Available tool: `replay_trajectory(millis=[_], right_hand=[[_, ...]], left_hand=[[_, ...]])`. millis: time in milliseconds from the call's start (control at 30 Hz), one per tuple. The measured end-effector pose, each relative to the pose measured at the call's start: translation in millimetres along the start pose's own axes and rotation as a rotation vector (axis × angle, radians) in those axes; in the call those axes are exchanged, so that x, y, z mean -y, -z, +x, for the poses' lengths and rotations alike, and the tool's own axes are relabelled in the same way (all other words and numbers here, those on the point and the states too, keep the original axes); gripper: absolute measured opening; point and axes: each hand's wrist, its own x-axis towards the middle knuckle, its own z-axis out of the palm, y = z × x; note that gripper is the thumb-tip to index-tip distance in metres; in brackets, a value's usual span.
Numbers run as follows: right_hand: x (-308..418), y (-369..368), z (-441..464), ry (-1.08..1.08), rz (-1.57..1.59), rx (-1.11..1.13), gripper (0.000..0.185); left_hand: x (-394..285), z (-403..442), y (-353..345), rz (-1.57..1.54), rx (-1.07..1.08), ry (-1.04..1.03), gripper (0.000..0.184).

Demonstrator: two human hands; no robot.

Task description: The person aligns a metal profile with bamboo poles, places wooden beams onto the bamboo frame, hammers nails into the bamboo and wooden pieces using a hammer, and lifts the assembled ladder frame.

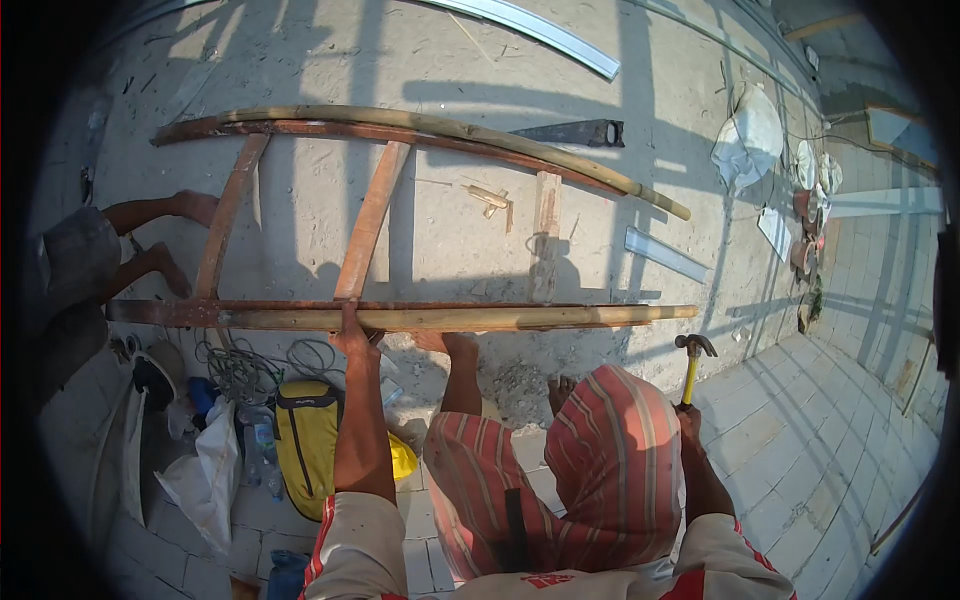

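Note:
My left hand (356, 332) is wrapped round the near rail of a wooden frame (372, 222), where a reddish crosspiece meets it. A pale bamboo pole (520, 318) lies along that near rail, and another pole (480, 136) runs along the far rail. Out to the right, my right hand (688, 420) grips the yellow handle of a hammer (691, 368), its head raised and apart from the frame. Between the rails, toward the right, a worn board (545, 236) reaches from one side to the other.
A handsaw (575, 133) lies beyond the far rail. Another person (75, 260) is at the frame's left end. A yellow bag (308, 445), coiled wire (240, 368) and white sacks (208, 470) lie at lower left. Metal strips (665, 254) and a white sack (750, 135) are to the right.

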Motion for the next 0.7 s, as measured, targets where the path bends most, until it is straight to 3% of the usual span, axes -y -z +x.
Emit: replay_trajectory(millis=[67,167,233,267,333,367,433,500,567,633,700], right_hand=[[10.8,-1.0,32.4,-0.011,0.122,-0.033,0.025],[33.3,-6.4,75.6,0.016,0.274,-0.084,0.025],[42.8,-10.8,108.9,0.143,0.301,-0.116,0.023],[45.2,-14.2,126.0,0.127,0.301,-0.102,0.023],[58.0,-21.6,159.8,0.479,0.133,-0.185,0.025],[67.7,-28.3,176.9,0.474,0.143,-0.174,0.025],[84.8,-38.2,189.8,0.675,0.272,-0.174,0.029],[85.1,-54.5,228.4,0.688,0.438,-0.024,0.029],[128.2,-48.6,215.1,0.563,0.355,0.111,0.03],[143.7,-48.6,231.1,0.673,0.092,0.14,0.035],[150.9,-48.8,249.0,0.667,0.049,0.244,0.038]], left_hand=[[-8.2,-7.1,-0.8,0.092,-0.097,0.064,0.062],[-5.0,-11.8,-2.2,0.085,-0.043,0.049,0.066],[-4.0,-1.8,-0.4,0.01,0.077,0.071,0.066],[-4.9,0.3,1.8,0.056,0.101,0.108,0.06],[-9.9,-1.5,2.3,0.059,0.143,0.107,0.057],[-11.5,-3.0,-1.1,0.047,0.202,0.112,0.054],[-21.5,-22.7,-11.2,0.166,0.172,0.099,0.049],[-30.5,-36.3,-22.2,0.204,0.184,0.141,0.048],[-33.1,-46.9,-32.0,0.238,0.175,0.118,0.045],[-34.7,-58.9,-40.7,0.159,0.212,0.143,0.042],[-36.2,-68.7,-50.2,0.175,0.143,0.157,0.041]])
